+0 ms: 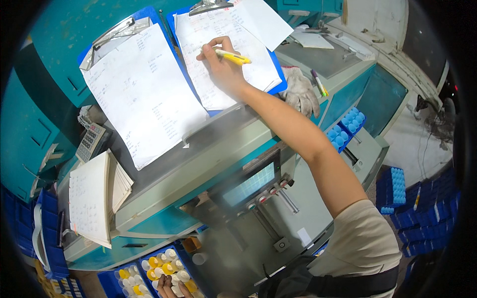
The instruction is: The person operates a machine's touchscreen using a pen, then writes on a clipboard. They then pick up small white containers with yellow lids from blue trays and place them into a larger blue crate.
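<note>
My right hand (pixel 223 67) is closed round a yellow pen (pixel 235 57), over written sheets on a blue clipboard (pixel 278 74) at the upper middle. Left of it, a second blue clipboard (pixel 155 19) holds a large written sheet (pixel 149 99). Only the fingers of my left hand (pixel 171 288) show, at the bottom edge. They are bent round something pale that I cannot make out, among white and yellow cups (pixel 168 268) in a blue tray (pixel 144 259).
A grey glove (pixel 298 92) and a marker (pixel 319 83) lie right of the clipboards. On the left are a calculator (pixel 91 142) and an open notebook (pixel 89 198). Below the ledge sits a lit screen (pixel 250 184). Blue cups (pixel 338 137) and stacked blue trays (pixel 427 218) stand right.
</note>
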Available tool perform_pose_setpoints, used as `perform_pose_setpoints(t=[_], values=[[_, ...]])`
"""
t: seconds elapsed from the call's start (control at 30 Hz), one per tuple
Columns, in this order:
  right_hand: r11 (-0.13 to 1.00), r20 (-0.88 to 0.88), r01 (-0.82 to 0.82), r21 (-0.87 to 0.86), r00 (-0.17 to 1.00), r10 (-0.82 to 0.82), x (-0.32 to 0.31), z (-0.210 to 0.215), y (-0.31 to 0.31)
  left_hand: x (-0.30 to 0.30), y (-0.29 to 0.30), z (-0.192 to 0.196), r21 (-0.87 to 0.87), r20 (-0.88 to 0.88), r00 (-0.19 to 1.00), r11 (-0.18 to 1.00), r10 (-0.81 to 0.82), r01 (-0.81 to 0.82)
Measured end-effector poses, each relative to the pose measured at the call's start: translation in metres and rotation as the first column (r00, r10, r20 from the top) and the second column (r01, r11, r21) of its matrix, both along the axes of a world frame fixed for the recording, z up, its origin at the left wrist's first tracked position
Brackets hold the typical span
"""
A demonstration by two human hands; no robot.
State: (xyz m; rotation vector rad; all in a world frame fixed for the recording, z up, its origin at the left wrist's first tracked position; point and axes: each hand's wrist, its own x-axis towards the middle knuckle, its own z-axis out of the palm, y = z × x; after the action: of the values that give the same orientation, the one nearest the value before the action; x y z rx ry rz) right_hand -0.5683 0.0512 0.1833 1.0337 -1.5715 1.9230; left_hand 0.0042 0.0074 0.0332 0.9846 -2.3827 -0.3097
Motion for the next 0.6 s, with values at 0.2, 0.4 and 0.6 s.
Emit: perform_pose_setpoints(t=[0.2, 0.4, 0.6], values=[[0.996, 0.023, 0.05, 0.072, 0.998, -0.052, 0.002, 0.001, 0.003, 0.0, 0.001, 0.001, 0.024, 0.005, 1.0, 1.0, -0.008, 0.007], [0.998, 0.068, 0.036, -0.06, 0.997, -0.032, 0.0, -0.001, 0.001, -0.003, 0.002, 0.004, 0.031, -0.011, 0.999, 0.999, -0.034, 0.034], [0.992, 0.039, 0.105, 0.069, 0.993, -0.107, -0.01, -0.004, -0.003, -0.006, 0.0, 0.001, 0.035, -0.045, 0.997, 0.998, -0.06, 0.061]])
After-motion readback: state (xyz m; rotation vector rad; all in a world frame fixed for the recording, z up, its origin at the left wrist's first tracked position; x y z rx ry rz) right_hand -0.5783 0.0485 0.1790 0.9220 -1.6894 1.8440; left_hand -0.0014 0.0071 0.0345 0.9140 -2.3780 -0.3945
